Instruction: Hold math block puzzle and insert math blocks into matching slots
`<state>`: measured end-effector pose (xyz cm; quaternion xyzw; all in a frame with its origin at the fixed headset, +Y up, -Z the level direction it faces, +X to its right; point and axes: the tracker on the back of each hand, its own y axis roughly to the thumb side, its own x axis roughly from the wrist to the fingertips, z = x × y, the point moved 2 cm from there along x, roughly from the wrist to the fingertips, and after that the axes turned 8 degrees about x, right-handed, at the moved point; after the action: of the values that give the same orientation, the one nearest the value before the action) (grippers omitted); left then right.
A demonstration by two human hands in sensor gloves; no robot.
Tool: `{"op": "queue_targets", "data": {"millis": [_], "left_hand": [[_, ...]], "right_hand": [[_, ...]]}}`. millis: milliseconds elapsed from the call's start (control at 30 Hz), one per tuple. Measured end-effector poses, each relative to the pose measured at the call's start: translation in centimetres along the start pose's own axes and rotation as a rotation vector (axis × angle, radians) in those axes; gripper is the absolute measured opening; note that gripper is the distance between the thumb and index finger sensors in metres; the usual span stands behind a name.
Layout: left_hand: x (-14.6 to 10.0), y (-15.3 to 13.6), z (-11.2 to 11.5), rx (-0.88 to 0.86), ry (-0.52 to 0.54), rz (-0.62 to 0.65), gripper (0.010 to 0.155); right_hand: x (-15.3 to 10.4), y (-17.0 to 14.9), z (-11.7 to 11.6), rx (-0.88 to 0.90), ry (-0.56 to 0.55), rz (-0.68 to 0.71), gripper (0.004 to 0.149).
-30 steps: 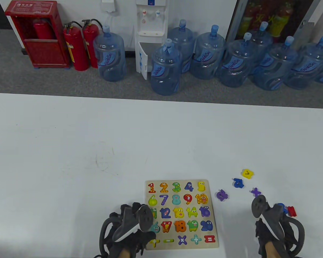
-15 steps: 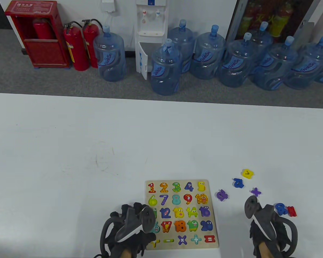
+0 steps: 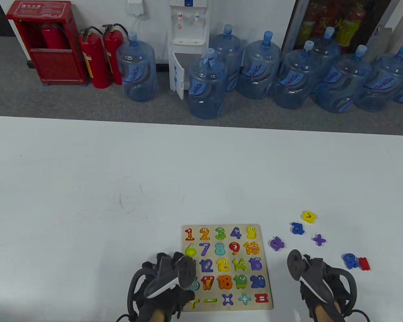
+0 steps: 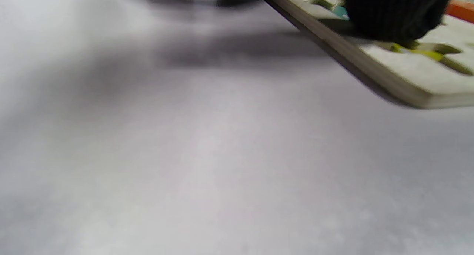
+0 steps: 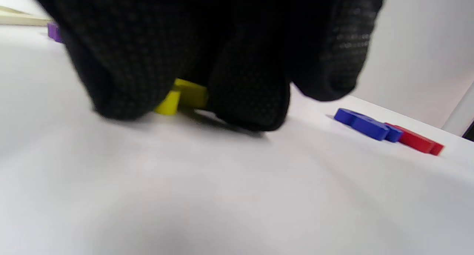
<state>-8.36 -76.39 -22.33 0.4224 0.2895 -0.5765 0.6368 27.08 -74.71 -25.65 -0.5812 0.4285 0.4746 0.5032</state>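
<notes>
The number puzzle board (image 3: 263, 265) is lying flat on the white worktop (image 3: 87, 201), near its front edge. The left hand (image 3: 164, 285) is resting on the board's left side, a gloved fingertip (image 4: 396, 14) pressing down beside an open yellow-edged slot; how far its other fingers are spread cannot be told. The right hand (image 3: 317, 285) is sitting on the worktop to the right of the board, fingers curled down and closing around a yellow block (image 5: 183, 97) that is touching the surface. Loose blocks are lying nearby: a purple piece (image 3: 277, 243) just beside the board, a blue piece (image 3: 298, 228), a yellow piece (image 3: 309, 216), a purple plus (image 3: 319, 240), and a blue 8 (image 3: 350, 261) touching a red block (image 3: 364, 263).
</notes>
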Motion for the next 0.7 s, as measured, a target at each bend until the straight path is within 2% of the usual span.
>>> {"op": "queue_targets", "data": {"millis": [200,367,533,700], "left_hand": [[0.0,-0.2,-0.1,0.002,0.020,0.001,0.086],[-0.5,-0.7,-0.9,0.053,0.126,-0.068,0.087],[-0.2,-1.0,-0.7,0.029,0.094,-0.076,0.086],[-0.3,-1.3,-0.7,0.063,0.103,-0.109,0.085]], "right_hand": [[-0.1,-0.1,0.3,0.033,-0.007,-0.008,0.060],[-0.7,0.5,1.7,0.082,-0.079,0.003,0.060],[-1.7,3.7,3.0,0.192,-0.088,0.183,0.060],[-3.3,8.4,4.9,0.204,-0.101,0.343,0.059]]}}
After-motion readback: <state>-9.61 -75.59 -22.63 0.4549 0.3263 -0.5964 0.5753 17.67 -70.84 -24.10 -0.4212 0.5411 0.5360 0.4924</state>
